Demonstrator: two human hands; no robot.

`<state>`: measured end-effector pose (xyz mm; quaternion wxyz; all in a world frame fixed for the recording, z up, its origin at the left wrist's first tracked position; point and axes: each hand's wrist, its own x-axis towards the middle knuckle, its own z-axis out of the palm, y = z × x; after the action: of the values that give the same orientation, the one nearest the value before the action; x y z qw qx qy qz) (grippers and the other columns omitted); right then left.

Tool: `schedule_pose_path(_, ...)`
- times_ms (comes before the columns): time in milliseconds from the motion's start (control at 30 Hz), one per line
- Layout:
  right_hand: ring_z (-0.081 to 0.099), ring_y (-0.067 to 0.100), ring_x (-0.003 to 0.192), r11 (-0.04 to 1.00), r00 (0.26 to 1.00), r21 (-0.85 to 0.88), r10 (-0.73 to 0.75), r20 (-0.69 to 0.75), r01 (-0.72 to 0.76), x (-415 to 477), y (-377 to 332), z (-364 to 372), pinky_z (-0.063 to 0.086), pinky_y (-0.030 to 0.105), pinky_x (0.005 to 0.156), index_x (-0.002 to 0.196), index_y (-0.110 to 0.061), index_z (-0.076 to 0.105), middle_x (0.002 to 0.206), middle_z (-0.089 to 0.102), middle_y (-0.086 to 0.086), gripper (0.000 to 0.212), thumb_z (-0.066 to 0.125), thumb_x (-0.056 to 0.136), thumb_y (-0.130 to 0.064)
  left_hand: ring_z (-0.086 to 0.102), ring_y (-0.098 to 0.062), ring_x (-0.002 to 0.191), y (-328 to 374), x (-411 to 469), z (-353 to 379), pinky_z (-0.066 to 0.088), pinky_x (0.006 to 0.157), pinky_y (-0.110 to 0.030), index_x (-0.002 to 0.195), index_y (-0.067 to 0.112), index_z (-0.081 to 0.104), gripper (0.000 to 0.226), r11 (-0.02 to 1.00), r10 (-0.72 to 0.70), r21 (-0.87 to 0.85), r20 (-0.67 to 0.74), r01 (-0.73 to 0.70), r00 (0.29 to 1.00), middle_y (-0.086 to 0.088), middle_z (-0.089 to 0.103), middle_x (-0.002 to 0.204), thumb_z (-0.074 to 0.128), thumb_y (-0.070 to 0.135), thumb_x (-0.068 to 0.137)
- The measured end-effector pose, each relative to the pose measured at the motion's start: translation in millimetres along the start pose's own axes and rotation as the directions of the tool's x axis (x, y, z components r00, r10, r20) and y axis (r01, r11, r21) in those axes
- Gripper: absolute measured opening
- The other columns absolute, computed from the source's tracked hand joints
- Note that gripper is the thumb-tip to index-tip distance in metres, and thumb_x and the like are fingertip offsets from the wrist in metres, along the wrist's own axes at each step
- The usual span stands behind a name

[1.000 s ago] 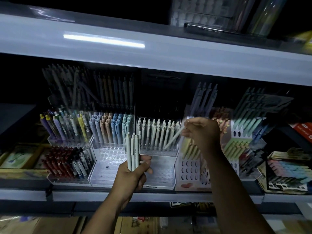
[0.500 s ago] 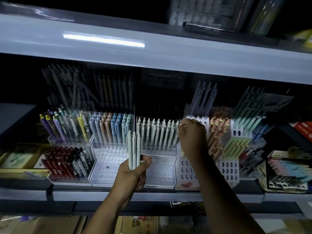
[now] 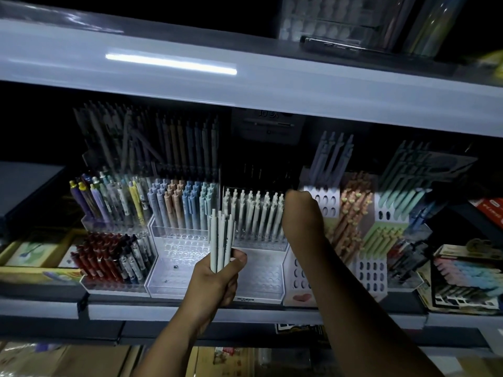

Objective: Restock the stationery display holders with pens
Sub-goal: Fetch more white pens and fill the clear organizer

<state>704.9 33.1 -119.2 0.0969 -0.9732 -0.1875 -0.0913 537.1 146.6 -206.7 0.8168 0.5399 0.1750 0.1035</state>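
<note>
My left hand [image 3: 217, 278] grips a bundle of several pale white pens [image 3: 221, 238], held upright in front of the shelf. Behind it stands a clear tiered holder [image 3: 261, 278] whose back tier carries a row of matching white pens [image 3: 253, 213]; its front tiers show bare holes. My right hand [image 3: 300, 210] reaches to the right end of that row, its fingers curled around the top of the last white pen there. The back of the hand hides most of that pen.
More holders flank it: a clear one with pastel pens [image 3: 182, 205], mixed pens [image 3: 109, 200], red and black pens [image 3: 109, 257], and white slotted racks [image 3: 326, 202] with pink and green pens on the right. An upper shelf edge [image 3: 245, 88] overhangs closely.
My right hand carried a single white pen leftward and down from the slotted racks to the right end of the white row. My left hand stayed where it was with its bundle.
</note>
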Motion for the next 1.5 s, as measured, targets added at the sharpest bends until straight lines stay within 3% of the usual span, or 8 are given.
schedule_pose_path(133, 0.069, 0.038, 0.095, 0.999, 0.999, -0.031, 0.037, -0.006, -0.037, -2, -4, 0, 0.050, 0.037, 0.071, 0.104, 0.002, 0.063, 0.101, 0.065, 0.021, 0.026, 0.048, 0.090, 0.019, 0.021, -0.014, 0.048, 2, -1, -1, 0.014, 0.051, -0.032, 0.098, 0.010, 0.061, 0.013, 1.000, 0.003, 0.001, 0.000, -0.003, 1.000, -0.004, 0.030, 0.059, 0.071, 0.017, 0.095)
schedule_pose_path(400, 0.069, 0.037, 0.100, 0.998, 0.997, 0.034, 0.053, -0.050, -0.051, -5, 1, 6, 0.054, 0.037, 0.081, 0.112, 0.004, 0.062, 0.104, 0.068, 0.021, 0.029, 0.044, 0.093, 0.015, 0.022, -0.014, 0.047, 2, -1, -2, 0.017, 0.049, -0.028, 0.098, 0.010, 0.062, 0.010, 1.000, -0.001, 0.012, -0.008, 0.002, 1.000, -0.003, 0.030, 0.058, 0.070, 0.015, 0.096)
schedule_pose_path(500, 0.068, 0.032, 0.091, 0.987, 0.993, 0.135, 0.096, -0.075, -0.085, -8, 6, 11, 0.046, 0.031, 0.068, 0.093, -0.003, 0.060, 0.082, 0.061, 0.012, 0.015, 0.052, 0.095, 0.010, 0.022, -0.014, 0.047, 3, 0, -2, 0.015, 0.051, -0.032, 0.099, 0.010, 0.062, 0.012, 1.000, 0.003, 0.016, 0.000, -0.003, 1.000, -0.003, 0.030, 0.058, 0.071, 0.017, 0.095)
schedule_pose_path(633, 0.063, 0.024, 0.067, 0.948, 0.989, 0.298, 0.133, -0.059, -0.110, -16, 17, 36, 0.040, 0.029, 0.059, 0.062, -0.015, 0.039, 0.057, 0.041, 0.001, 0.041, 0.066, 0.085, 0.004, 0.022, -0.015, 0.048, 2, 3, -2, 0.016, 0.050, -0.028, 0.108, 0.002, 0.059, 0.030, 1.000, -0.001, 0.002, 0.020, 0.001, 1.000, -0.004, 0.031, 0.062, 0.070, 0.028, 0.095)
schedule_pose_path(733, 0.070, 0.029, 0.061, 0.853, 0.993, 0.509, 0.118, 0.026, -0.115, -27, 11, 42, 0.062, 0.045, 0.061, 0.075, -0.004, 0.063, 0.064, 0.065, 0.013, 0.014, 0.066, 0.088, 0.001, 0.023, -0.014, 0.048, 3, 4, -1, 0.019, 0.047, -0.025, 0.120, 0.000, 0.060, 0.036, 0.999, -0.013, -0.039, -0.010, 0.012, 1.000, -0.002, 0.032, 0.062, 0.059, 0.031, 0.103)
schedule_pose_path(1033, 0.072, 0.035, 0.063, 0.297, 0.930, 0.911, -0.142, 0.339, -0.286, -48, -35, 14, 0.060, 0.035, 0.056, 0.099, 0.003, 0.070, 0.080, 0.071, 0.026, 0.014, 0.062, 0.099, -0.009, 0.027, -0.016, 0.046, 7, 2, -7, 0.021, 0.048, -0.026, 0.087, 0.007, 0.052, 0.029, 1.000, 0.029, 0.003, -0.030, -0.029, 0.999, -0.005, 0.039, 0.058, 0.060, 0.031, 0.102)
schedule_pose_path(1300, 0.069, 0.031, 0.061, 0.189, 0.923, 0.930, -0.168, 0.345, -0.314, -48, -42, 24, 0.058, 0.034, 0.057, 0.099, 0.005, 0.070, 0.070, 0.070, 0.022, 0.013, 0.071, 0.094, -0.007, 0.028, -0.020, 0.046, 7, -2, -18, 0.021, 0.052, -0.032, 0.080, 0.001, 0.062, 0.041, 0.997, 0.027, 0.068, -0.045, -0.024, 0.999, -0.007, 0.047, 0.052, 0.058, 0.034, 0.103)
schedule_pose_path(1500, 0.072, 0.034, 0.057, 0.116, 0.985, 0.985, 0.135, 0.110, -0.126, -35, -43, 31, 0.060, 0.035, 0.053, 0.093, 0.004, 0.068, 0.067, 0.072, 0.021, 0.008, 0.067, 0.096, -0.003, 0.030, -0.016, 0.041, 2, -1, -38, 0.024, 0.045, -0.024, 0.112, -0.006, 0.067, 0.034, 0.999, 0.033, 0.009, -0.166, -0.032, 0.986, -0.017, 0.060, 0.069, 0.056, 0.026, 0.105)
